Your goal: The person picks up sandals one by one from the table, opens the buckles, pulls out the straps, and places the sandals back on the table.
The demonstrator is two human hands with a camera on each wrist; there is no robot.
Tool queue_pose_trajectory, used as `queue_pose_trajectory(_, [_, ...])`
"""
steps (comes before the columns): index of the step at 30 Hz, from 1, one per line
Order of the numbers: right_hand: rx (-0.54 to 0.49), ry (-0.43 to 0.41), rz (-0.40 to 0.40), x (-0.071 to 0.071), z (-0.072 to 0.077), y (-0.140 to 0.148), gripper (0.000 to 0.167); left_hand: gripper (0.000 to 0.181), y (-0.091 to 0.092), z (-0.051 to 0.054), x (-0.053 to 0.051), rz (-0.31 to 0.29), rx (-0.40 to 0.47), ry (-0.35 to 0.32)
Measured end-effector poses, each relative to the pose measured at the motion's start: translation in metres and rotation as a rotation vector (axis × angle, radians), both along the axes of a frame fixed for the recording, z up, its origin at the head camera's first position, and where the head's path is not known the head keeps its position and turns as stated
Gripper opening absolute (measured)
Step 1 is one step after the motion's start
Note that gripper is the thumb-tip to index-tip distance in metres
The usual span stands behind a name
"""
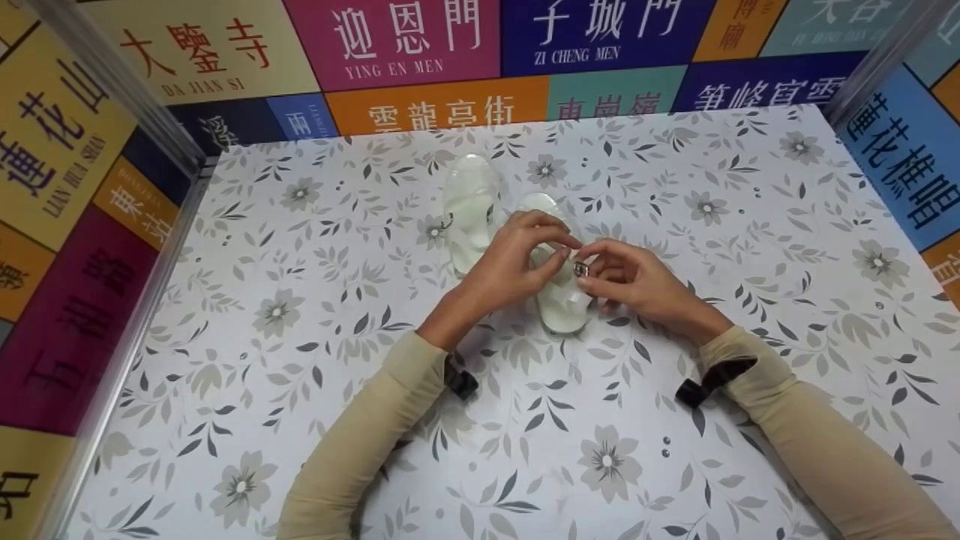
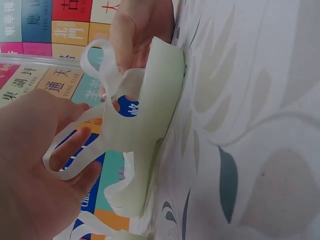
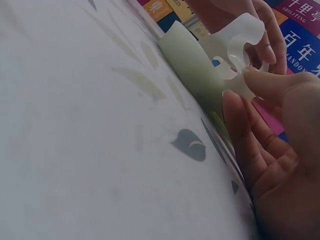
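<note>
A pale, translucent sandal (image 1: 568, 311) lies sole down on the table between both hands. My left hand (image 1: 508, 261) reaches over it from the left; in the left wrist view its fingers hold the looped ankle strap (image 2: 62, 174). From the right, my right hand (image 1: 637, 279) pinches the strap's small metal buckle (image 1: 581, 268) between thumb and fingers. In the right wrist view the right thumb presses against the sandal's strap side (image 3: 235, 50). A matching sandal (image 1: 471, 199) rests just behind and to the left, partly covered by the left hand in the head view.
The table (image 1: 420, 465) has a white cover printed with grey flowers and leaves. Coloured panels with lettering (image 1: 439, 109) stand along its back and sides. Black wrist cameras (image 1: 461, 382) sit at both sleeve cuffs.
</note>
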State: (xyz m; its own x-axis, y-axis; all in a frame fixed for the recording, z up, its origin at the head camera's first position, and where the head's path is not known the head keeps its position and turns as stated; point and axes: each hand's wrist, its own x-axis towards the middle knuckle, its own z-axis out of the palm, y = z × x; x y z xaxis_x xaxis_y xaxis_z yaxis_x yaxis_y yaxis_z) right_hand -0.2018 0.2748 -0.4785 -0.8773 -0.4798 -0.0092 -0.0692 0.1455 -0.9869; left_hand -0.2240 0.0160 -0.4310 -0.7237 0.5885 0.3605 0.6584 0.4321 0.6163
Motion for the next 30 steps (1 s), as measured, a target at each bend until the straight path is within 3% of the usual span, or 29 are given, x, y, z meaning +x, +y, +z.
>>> queue_pose_trajectory(3, [0.008, -0.01, 0.002, -0.001, 0.0, 0.0, 0.048, 0.019, 0.0, 0.002, 0.0, 0.032, -0.043, 0.047])
queue_pose_trajectory(8, [-0.01, -0.04, -0.034, -0.001, 0.001, -0.001, 0.053, 0.018, -0.001, 0.006, 0.0, 0.057, -0.051, 0.065])
queue_pose_trajectory(12, [-0.031, -0.059, -0.053, 0.0, 0.002, -0.002, 0.056, 0.018, 0.0, 0.012, 0.003, 0.09, -0.054, 0.035])
queue_pose_trajectory(19, [-0.004, -0.074, -0.083, -0.001, 0.003, -0.003, 0.06, 0.02, 0.007, 0.017, 0.017, 0.222, -0.156, -0.012])
queue_pose_trajectory(23, [0.026, -0.086, -0.091, -0.001, 0.004, -0.003, 0.061, 0.021, 0.01, 0.019, 0.028, 0.273, -0.218, -0.06])
queue_pose_trajectory(29, [0.029, -0.122, -0.109, 0.001, 0.004, -0.003, 0.063, 0.029, 0.013, 0.018, 0.033, 0.332, -0.34, -0.219])
queue_pose_trajectory(30, [0.027, -0.126, -0.112, 0.001, 0.004, -0.003, 0.064, 0.028, 0.014, 0.007, 0.027, 0.335, -0.342, -0.233])
